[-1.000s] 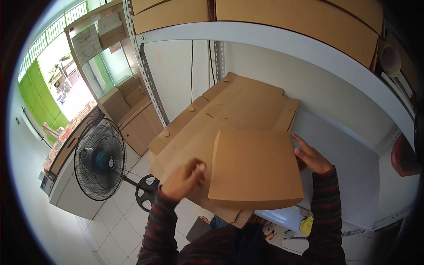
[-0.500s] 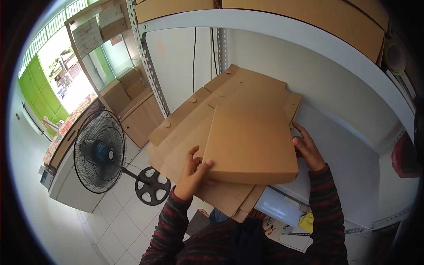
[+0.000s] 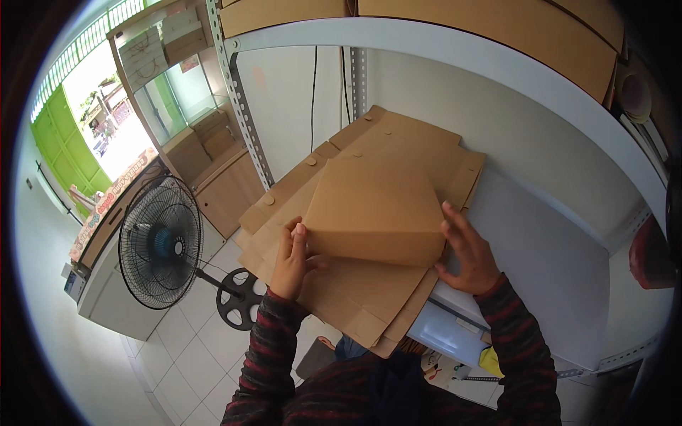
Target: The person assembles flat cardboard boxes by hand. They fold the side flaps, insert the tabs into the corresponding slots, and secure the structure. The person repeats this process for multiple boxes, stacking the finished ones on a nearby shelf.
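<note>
A closed, plain brown cardboard box (image 3: 376, 206) is over a stack of flat cardboard blanks (image 3: 362, 291), its near side face tipped toward me. At the box's near left corner, my left hand (image 3: 290, 261) is closed on the edge, thumb and fingers bent against the cardboard. My right hand (image 3: 470, 252) grips the opposite side, its fingers curved along the right edge and the thumb low by the near corner. The box is held between both hands. Its underside is hidden, so I cannot tell whether it touches the blanks.
The blanks lie on a grey shelf (image 3: 540, 263) and overhang its front edge. Across the top runs a shelf beam (image 3: 440, 35) with cardboard boxes (image 3: 490, 25) above. On the left, a black standing fan (image 3: 162, 243) is on the tiled floor. A light-blue container (image 3: 444, 330) sits below.
The box has moved left and away from me, and its near side face shows more. Both hands have gone left with it.
</note>
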Demonstrator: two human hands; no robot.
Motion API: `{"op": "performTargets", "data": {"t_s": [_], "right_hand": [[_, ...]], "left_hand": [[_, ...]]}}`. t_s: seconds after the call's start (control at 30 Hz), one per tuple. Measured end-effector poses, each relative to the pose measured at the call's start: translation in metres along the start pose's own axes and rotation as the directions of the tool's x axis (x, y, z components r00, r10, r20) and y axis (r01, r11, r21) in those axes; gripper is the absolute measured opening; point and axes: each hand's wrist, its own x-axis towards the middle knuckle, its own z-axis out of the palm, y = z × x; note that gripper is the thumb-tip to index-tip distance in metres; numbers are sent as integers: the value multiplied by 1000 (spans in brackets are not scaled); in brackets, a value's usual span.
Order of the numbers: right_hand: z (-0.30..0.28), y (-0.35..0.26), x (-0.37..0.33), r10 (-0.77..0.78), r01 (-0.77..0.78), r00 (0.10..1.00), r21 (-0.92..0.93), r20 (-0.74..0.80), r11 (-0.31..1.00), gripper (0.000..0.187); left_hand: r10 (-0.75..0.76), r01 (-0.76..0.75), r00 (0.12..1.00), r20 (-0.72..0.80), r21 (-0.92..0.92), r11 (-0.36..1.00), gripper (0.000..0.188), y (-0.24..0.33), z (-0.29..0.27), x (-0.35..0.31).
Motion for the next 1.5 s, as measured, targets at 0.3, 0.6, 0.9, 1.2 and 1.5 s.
{"op": "performTargets", "data": {"t_s": [0.3,0.6,0.9,1.2,1.5], "right_hand": [[15,-5,-5,-51,51,999,17,-17,999,68],[15,-21,55,-225,237,971,-206,77,949,57],[19,-17,65,-308,292,951,-231,-35,928,53],[14,-29,66,-338,313,939,-240,-69,919,51],[22,-30,59,-362,336,931,-281,-46,899,46]], "left_hand": [[112,-44,941,318,-213,976,97,-39,46,-35],[409,-453,891,195,394,799,63,-36,61,-33],[505,-449,857,100,627,637,30,-26,70,-32],[665,-609,703,252,696,380,18,-28,70,-32],[584,-556,780,224,675,485,16,-25,70,-33]]}}
